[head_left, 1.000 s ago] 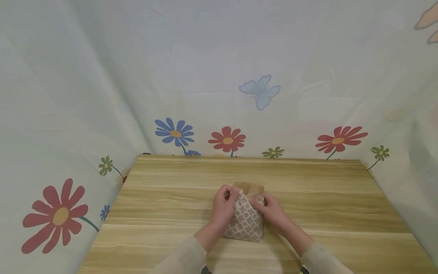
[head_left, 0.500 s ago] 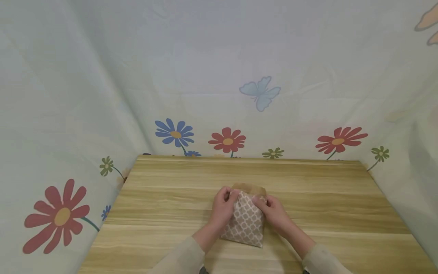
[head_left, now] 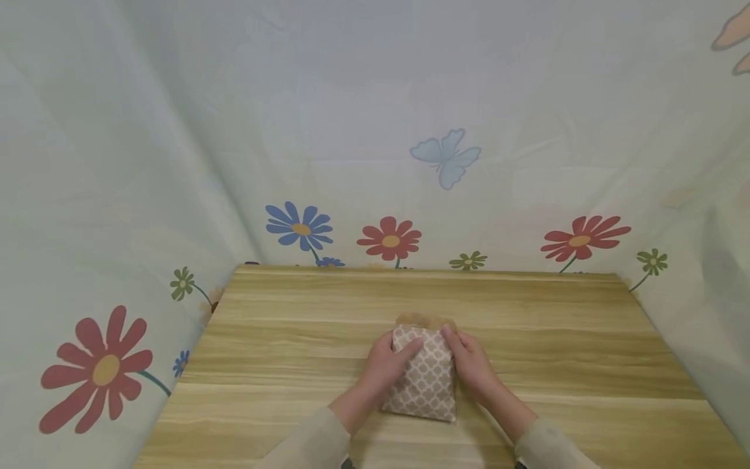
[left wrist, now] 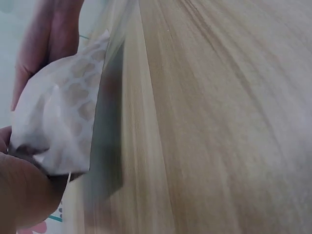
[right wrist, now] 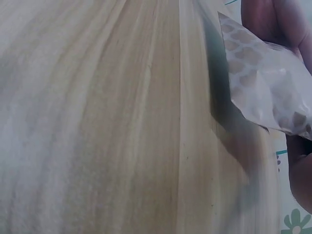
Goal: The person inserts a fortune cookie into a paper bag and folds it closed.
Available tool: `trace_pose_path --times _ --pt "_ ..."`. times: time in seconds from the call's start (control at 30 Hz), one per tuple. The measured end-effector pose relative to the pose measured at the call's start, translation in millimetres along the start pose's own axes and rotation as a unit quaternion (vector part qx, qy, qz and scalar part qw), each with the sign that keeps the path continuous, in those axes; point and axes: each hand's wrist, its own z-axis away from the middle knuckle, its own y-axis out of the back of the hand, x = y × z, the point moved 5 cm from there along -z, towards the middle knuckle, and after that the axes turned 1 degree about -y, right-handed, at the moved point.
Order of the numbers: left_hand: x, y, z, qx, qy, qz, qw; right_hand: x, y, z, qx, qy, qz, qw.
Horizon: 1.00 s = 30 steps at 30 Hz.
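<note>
The left hand (head_left: 385, 363) and right hand (head_left: 471, 362) grip a flat, beige paper pouch with white lattice (head_left: 430, 384) over the middle of the wood-grain tabletop (head_left: 281, 339). The left thumb has since slid onto its face. Its long axis runs near-far, brown end (head_left: 423, 320) pointing far.

The packet (head_left: 430, 381) is taupe with white lattice, the table (head_left: 293, 339) streaked yellow-brown, the cloth (head_left: 504, 117) past its far edge pale and flowered.

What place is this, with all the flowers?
Probably a small curtained-off work corner: flower-printed cloth rises on three sides of a wood-grain table, and a patterned bag is held over it.
</note>
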Motion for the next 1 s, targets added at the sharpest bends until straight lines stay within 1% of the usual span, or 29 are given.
trace_pose_path --times 0.1,0.17,0.27,0.33,0.43,0.57,0.67,0.8,1.0 --pt "1.3 -1.4 -0.5 -0.005 -0.011 -0.004 0.9999 1 -1 0.0 0.001 -0.004 -0.017 0.9999" --pt "1.9 -2.2 -0.4 -0.008 -0.012 -0.004 0.9999 1 -2 -0.5 -0.003 -0.004 -0.032 0.9995" --pt "4.1 -2.1 0.8 -0.003 -0.015 -0.012 0.9998 1 -4 -1.4 -0.013 -0.001 -0.057 0.9983" --pt "5.6 -1.2 1.5 0.005 -0.018 -0.02 0.9996 -1 -4 -1.6 -0.015 0.002 -0.059 0.9981" --pt "6.5 1.1 1.1 0.015 -0.016 -0.022 0.9995 -4 -2 -0.5 -0.017 0.007 -0.038 0.9991" --pt "7.8 7.0 -0.9 0.032 -0.014 -0.017 0.9992 -7 5 1.9 -0.013 0.021 0.015 0.9996" --pt "9.9 12.2 -1.8 0.038 -0.017 -0.023 0.9989 -6 10 2.7 -0.007 0.032 0.034 0.9989" --pt "10.8 15.4 -2.1 0.029 -0.019 -0.028 0.999 -6 12 2.7 -0.007 0.041 0.025 0.9988" --pt "6.8 12.3 -2.5 0.006 -0.017 -0.013 0.9998 -6 12 2.7 0.004 0.041 0.014 0.9991"
